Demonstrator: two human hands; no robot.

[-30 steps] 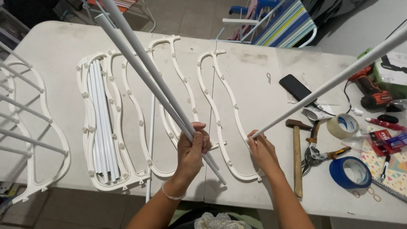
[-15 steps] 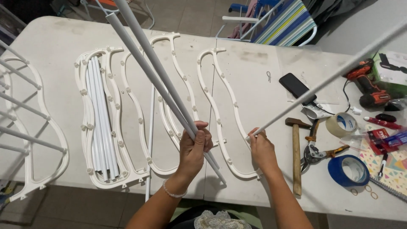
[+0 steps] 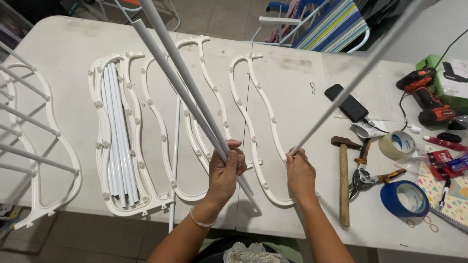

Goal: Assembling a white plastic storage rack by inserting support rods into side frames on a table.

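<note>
My left hand [image 3: 225,168] grips a bundle of two or three long white rods [image 3: 181,80] that slant up and to the left, out of the top of the view. My right hand [image 3: 301,174] holds the lower end of a single white rod [image 3: 363,70] that rises up to the right. That end sits at the edge of a wavy white plastic frame [image 3: 258,104] lying flat on the white table [image 3: 292,63]. Two more wavy frames [image 3: 156,117] lie to the left, one with several loose white rods [image 3: 118,129] inside it.
A partly assembled rack with rods [image 3: 29,136] stands at the left edge. To the right lie a hammer [image 3: 343,180], pliers [image 3: 363,170], a beige tape roll [image 3: 397,144], a blue tape roll [image 3: 404,198], a phone [image 3: 346,102] and a red drill [image 3: 426,95]. A striped chair [image 3: 326,27] stands behind the table.
Both hands stay in nearly the same place. The single rod in my right hand has tilted slightly steeper, and the view has shifted a little.
</note>
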